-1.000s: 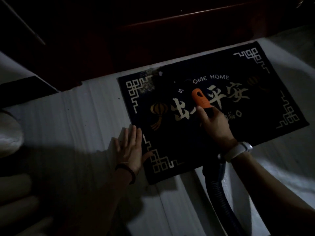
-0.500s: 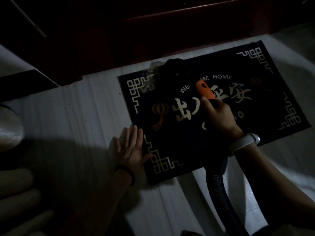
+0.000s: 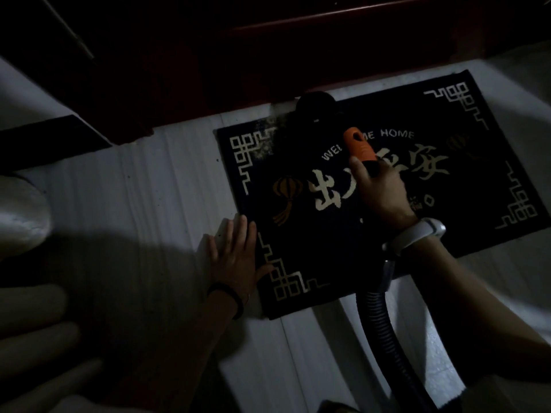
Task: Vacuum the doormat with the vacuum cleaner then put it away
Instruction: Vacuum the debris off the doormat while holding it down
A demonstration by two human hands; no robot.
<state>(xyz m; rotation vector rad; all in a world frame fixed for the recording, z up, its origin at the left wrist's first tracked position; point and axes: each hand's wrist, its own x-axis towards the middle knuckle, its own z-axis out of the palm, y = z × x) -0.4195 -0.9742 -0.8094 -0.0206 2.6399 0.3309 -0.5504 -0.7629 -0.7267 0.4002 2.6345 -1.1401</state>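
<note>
Head view, dim lighting, subject kneeling or crouched over a pale floor (image 3: 167,186). Doormat (image 3: 357,242) lies flat on that floor just in front of a dark red door threshold (image 3: 298,70), printed face up.

Right hand (image 3: 378,189): grip closed around the vacuum cleaner handle (image 3: 357,146), fingers curled round it just below the orange section. The dark nozzle (image 3: 316,108) sits at the mat's far edge near the upper left corner; its outline is hard to separate from the mat in this light. The ribbed hose (image 3: 384,326) trails back under the right wrist and off the bottom of the frame.

Left hand (image 3: 235,257): grip fully spread and holding nothing, palm down, fingers straight, mostly on the floor with the thumb over the mat's left border.

Risks noted:
- The nozzle appears to reach or overhang the far edge. Suction there could lift or fold that edge, since the only restraint is at the opposite, near-left side.
- The left hand bears largely on floor, not mat; a firm stroke could shift the mat toward the threshold.
- The nozzle is close to the threshold and could knock it.
- The hose crosses the mat's near edge and may drag or curl it.
- Poor light makes missed debris likely; pale specks show near the upper left corner pattern (image 3: 262,138).
</note>
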